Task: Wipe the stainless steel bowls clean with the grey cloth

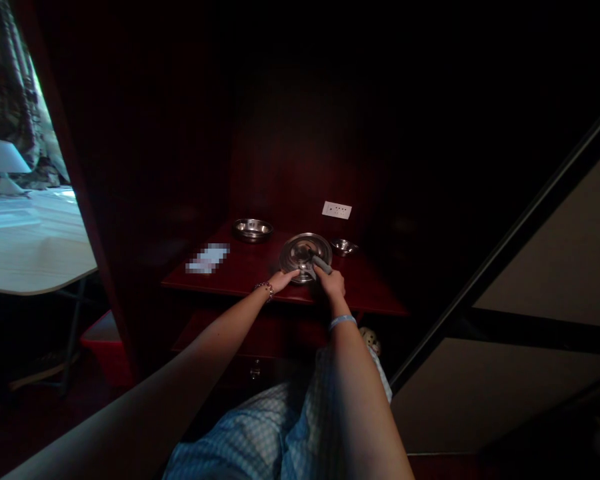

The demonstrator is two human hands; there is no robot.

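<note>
A round, shiny metal plate [305, 248] is in the middle of the dark red shelf, its inside facing me. My left hand [283, 280] grips its near left rim, thumb over the edge and the other fingers mostly hidden. Closed at the plate's near right side, my right hand [333, 283] holds a grey elongated thing [322, 265] whose far end reaches over the plate. Whether that is a cloth or a handle is too dim to tell. A small metal bowl [345, 247] stands just right of the plate, and a wider metal bowl [252, 230] stands behind to the left.
A blurred pale flat item [208, 259] lies on the shelf's left part. Behind the shelf [240, 267] a white power socket [337, 210] is set in the wall. Below is a drawer with a knob [255, 369]. A pale table [40, 247] with a lamp [3, 160] stands outside left.
</note>
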